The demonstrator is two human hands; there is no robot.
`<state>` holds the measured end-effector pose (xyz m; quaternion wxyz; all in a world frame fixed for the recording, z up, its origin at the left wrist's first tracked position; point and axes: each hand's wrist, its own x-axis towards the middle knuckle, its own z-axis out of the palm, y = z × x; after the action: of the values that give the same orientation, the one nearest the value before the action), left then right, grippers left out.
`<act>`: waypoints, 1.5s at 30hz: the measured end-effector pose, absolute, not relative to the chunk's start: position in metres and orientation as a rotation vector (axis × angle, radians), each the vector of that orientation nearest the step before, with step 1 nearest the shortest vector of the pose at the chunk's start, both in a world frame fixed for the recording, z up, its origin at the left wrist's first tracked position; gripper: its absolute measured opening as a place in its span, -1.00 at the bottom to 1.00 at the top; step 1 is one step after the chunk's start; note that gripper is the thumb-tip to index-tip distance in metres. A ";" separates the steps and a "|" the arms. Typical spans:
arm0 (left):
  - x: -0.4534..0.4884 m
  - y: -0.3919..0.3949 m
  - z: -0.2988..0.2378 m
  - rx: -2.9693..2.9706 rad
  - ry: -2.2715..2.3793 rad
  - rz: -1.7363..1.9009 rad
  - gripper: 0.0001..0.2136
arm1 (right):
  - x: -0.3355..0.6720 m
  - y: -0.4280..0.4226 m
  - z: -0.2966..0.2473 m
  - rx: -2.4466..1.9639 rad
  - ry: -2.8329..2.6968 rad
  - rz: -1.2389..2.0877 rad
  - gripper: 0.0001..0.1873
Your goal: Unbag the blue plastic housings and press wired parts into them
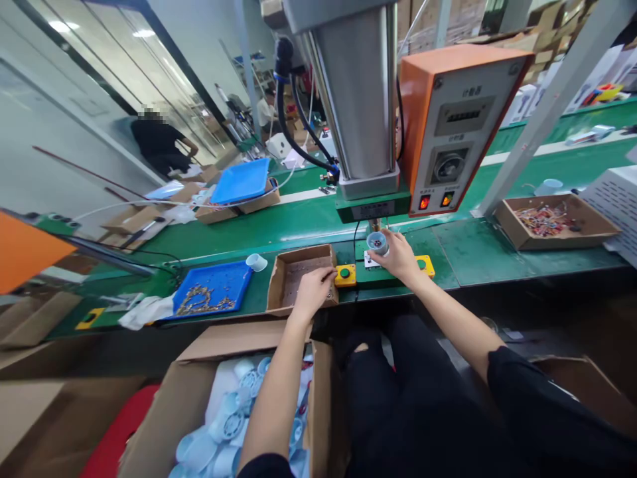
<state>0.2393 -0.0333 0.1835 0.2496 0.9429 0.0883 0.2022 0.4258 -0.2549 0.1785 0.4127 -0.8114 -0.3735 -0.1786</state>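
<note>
Loading step judged in hand: small blue plastic cup (377, 243) is pinched by right hand (401, 257) under pneumatic press (358, 99), left hand (311, 289) is curled into cardboard tray (279, 282), grasp indiscernible; square seating and cleared fingers are called for next.

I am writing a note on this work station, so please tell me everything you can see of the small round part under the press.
The small round part is a pale blue cup, plastic by its look. It stands upright with its open end up. The inside looks darker, but its detail is too small to tell. It stands on a white plate on the green press base, right below the press ram. The right hand holds its side with the fingertips.
</note>
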 end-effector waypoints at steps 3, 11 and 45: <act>0.239 -0.052 0.176 2.647 0.111 0.600 -0.83 | 0.423 -0.254 0.177 -2.097 -0.867 -0.369 -0.39; 0.239 -0.088 0.175 2.864 0.347 0.329 -0.73 | 0.412 -0.255 0.172 -2.232 -0.878 -0.349 -0.35; 0.359 -0.106 0.282 2.568 0.302 0.169 -0.71 | 0.407 -0.351 0.088 -2.013 -0.809 -0.784 -0.83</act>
<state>0.3587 -0.1062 0.2816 0.2720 0.9537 0.1121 0.0626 0.4065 -0.3506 0.0884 0.4054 -0.7978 -0.3206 -0.3105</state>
